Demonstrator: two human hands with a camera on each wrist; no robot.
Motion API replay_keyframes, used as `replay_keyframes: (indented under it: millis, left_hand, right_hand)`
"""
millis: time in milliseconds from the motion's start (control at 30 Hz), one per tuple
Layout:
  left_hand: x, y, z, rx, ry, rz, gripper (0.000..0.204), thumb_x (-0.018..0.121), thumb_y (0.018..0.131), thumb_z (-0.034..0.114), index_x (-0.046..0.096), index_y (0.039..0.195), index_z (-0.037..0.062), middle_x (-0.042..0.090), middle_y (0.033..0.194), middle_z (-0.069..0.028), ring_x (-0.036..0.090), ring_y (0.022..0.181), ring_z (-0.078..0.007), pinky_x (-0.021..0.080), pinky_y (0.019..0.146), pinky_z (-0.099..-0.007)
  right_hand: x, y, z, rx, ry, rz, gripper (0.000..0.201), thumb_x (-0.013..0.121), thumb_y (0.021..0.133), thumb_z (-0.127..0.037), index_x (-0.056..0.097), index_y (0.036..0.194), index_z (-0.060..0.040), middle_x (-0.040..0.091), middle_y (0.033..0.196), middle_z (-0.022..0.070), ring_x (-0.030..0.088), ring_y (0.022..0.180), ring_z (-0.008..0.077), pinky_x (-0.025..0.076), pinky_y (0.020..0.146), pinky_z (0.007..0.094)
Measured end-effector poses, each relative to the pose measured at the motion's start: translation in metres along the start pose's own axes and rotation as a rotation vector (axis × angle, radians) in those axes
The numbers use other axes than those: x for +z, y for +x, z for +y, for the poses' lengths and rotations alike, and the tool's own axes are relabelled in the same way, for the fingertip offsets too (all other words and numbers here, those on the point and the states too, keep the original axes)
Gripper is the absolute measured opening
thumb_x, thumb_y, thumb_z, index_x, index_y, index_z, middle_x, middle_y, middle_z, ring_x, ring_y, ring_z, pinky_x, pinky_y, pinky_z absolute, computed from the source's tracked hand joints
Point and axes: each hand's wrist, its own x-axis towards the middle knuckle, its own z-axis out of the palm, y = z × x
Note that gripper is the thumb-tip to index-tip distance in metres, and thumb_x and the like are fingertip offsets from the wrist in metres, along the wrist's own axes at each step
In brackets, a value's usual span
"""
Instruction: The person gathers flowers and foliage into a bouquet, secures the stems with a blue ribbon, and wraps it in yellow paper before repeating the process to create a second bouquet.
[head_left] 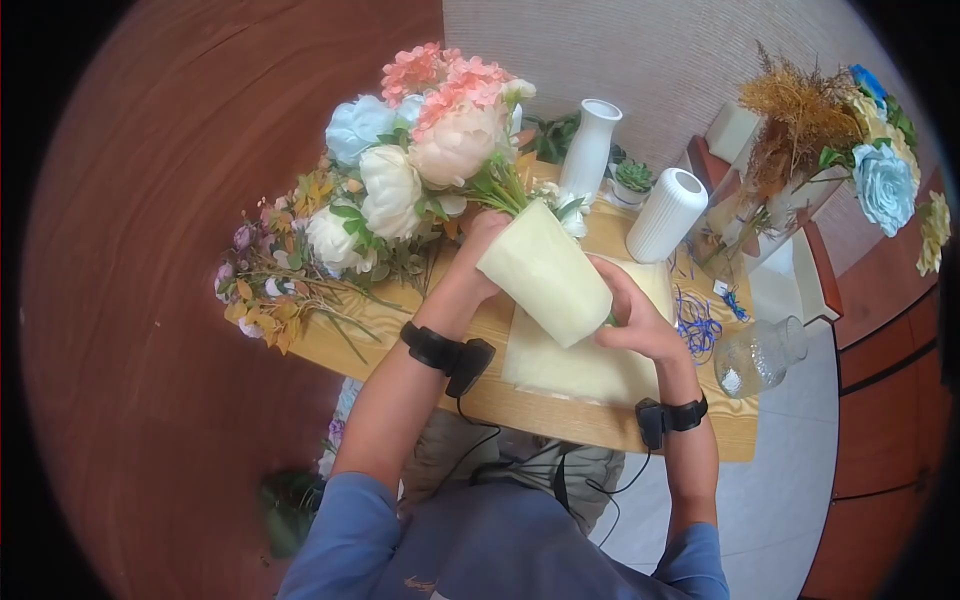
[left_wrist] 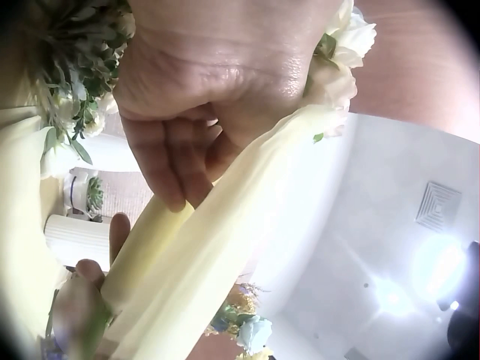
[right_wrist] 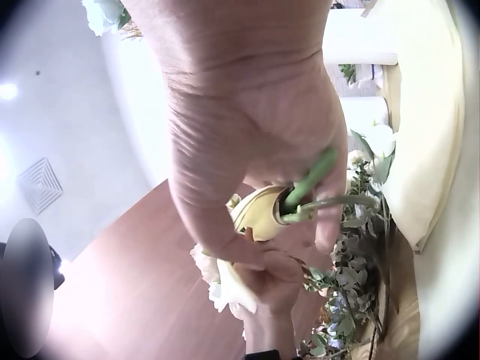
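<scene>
A bouquet of large artificial flowers (head_left: 455, 145) in peach, cream, pale blue and coral leans to the upper left, its stems wrapped in a pale yellow sheet (head_left: 550, 275). My left hand (head_left: 483, 245) grips the bouquet near the top of the wrap, partly hidden behind the sheet. In the left wrist view its fingers (left_wrist: 174, 169) bend over the rolled sheet. My right hand (head_left: 640, 318) holds the lower end of the wrap, thumb on one side and fingers on the other. Green stem ends (right_wrist: 311, 184) stick out of the wrap beside the right palm.
More flowers (head_left: 265, 245) lie at the table's left. Two white vases (head_left: 668, 215) and a potted succulent (head_left: 632, 178) stand behind. Another pale sheet (head_left: 540, 365) lies beneath the hands. At right are blue ribbon (head_left: 697, 322), a glass jar (head_left: 755, 360) and a vase of dried flowers (head_left: 795, 130).
</scene>
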Motion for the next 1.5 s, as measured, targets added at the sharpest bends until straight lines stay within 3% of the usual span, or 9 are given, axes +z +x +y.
replay_keyframes:
  millis: [167,233,267,400,633,733,1000,1267,1500]
  left_hand:
    - [0.009,-0.004,0.003,0.03,0.056,0.003,0.017,0.063,0.085,0.009,0.063,0.087,-0.008,0.066,0.074,-0.0125,0.064,0.06,-0.0168,0.051,0.053,-0.0272]
    - [0.014,-0.009,0.012,-0.13,0.2,-0.063,0.023,0.063,0.087,0.014,0.062,0.082,-0.0087,0.065,0.069,-0.0148,0.063,0.053,-0.018,0.051,0.049,-0.0264]
    - [0.018,-0.011,0.011,-0.11,0.224,-0.051,0.027,0.063,0.088,0.017,0.061,0.077,-0.0078,0.064,0.065,-0.0157,0.061,0.048,-0.0182,0.05,0.045,-0.0256]
    - [0.025,-0.014,0.011,-0.124,0.245,-0.077,0.028,0.063,0.088,0.017,0.061,0.077,-0.0082,0.065,0.065,-0.0158,0.061,0.048,-0.0178,0.05,0.045,-0.0252]
    - [0.023,-0.006,0.005,-0.111,0.262,-0.021,0.029,0.063,0.088,0.017,0.061,0.071,-0.006,0.064,0.064,-0.0158,0.061,0.048,-0.0171,0.048,0.044,-0.0235]
    - [0.027,-0.004,0.003,-0.11,0.238,0.007,0.03,0.063,0.088,0.017,0.062,0.068,-0.0049,0.064,0.063,-0.0153,0.061,0.047,-0.0167,0.047,0.044,-0.023]
    - [0.026,-0.003,-0.005,-0.127,0.269,0.011,0.03,0.063,0.089,0.019,0.061,0.071,-0.005,0.064,0.066,-0.0149,0.061,0.051,-0.017,0.05,0.048,-0.026]
    - [0.025,-0.005,-0.008,-0.093,0.245,-0.004,0.03,0.064,0.089,0.019,0.061,0.067,-0.0027,0.064,0.063,-0.0146,0.06,0.045,-0.0166,0.046,0.042,-0.0226]
    - [0.026,-0.005,-0.001,-0.1,0.297,-0.088,0.028,0.065,0.088,0.022,0.063,0.078,-0.0045,0.062,0.059,-0.0103,0.052,0.038,-0.0133,0.042,0.04,-0.022]
  right_hand:
    - [-0.001,0.002,0.004,0.019,-0.04,0.222,0.063,0.069,0.084,-0.024,0.041,0.132,0.0045,0.057,0.12,0.0141,0.056,0.112,0.0204,0.045,0.096,0.0307]
    - [-0.007,0.007,-0.003,0.382,0.159,0.606,0.054,0.053,0.094,-0.042,0.052,0.116,0.0071,0.063,0.1,0.0143,0.064,0.09,0.0176,0.054,0.075,0.0262]
    - [0.0,0.011,-0.004,0.304,0.202,0.743,0.062,0.043,0.095,-0.054,0.059,0.098,0.0056,0.063,0.079,0.0113,0.063,0.066,0.0147,0.054,0.057,0.0254]
    - [-0.018,0.003,0.012,0.447,-0.054,0.732,0.053,0.053,0.091,-0.053,0.055,0.067,-0.0062,0.049,0.05,0.0004,0.049,0.039,0.0101,0.04,0.039,0.0209]
    - [-0.009,-0.014,0.004,0.26,0.024,0.657,0.035,0.064,0.091,-0.031,0.056,0.07,-0.0043,0.053,0.056,0.0005,0.051,0.046,0.0078,0.04,0.044,0.0191]
    - [0.005,-0.01,0.014,-0.107,-0.175,0.7,0.024,0.07,0.085,-0.017,0.062,0.1,0.0004,0.063,0.09,0.0049,0.059,0.081,0.0093,0.047,0.066,0.0211]
    - [0.018,-0.004,0.01,0.047,-0.551,0.532,0.026,0.068,0.086,-0.019,0.062,0.102,0.0006,0.064,0.09,0.0081,0.057,0.077,0.0121,0.046,0.066,0.0249]
    - [0.019,-0.003,0.012,0.322,-0.135,0.331,0.028,0.055,0.096,-0.028,0.058,0.1,-0.0008,0.052,0.069,-0.0013,0.048,0.061,0.0051,0.038,0.052,0.0212]
    - [0.018,-0.003,0.012,0.283,-0.008,0.338,0.026,0.055,0.097,-0.028,0.058,0.101,-0.0027,0.05,0.07,-0.0058,0.043,0.058,0.0008,0.034,0.05,0.0191]
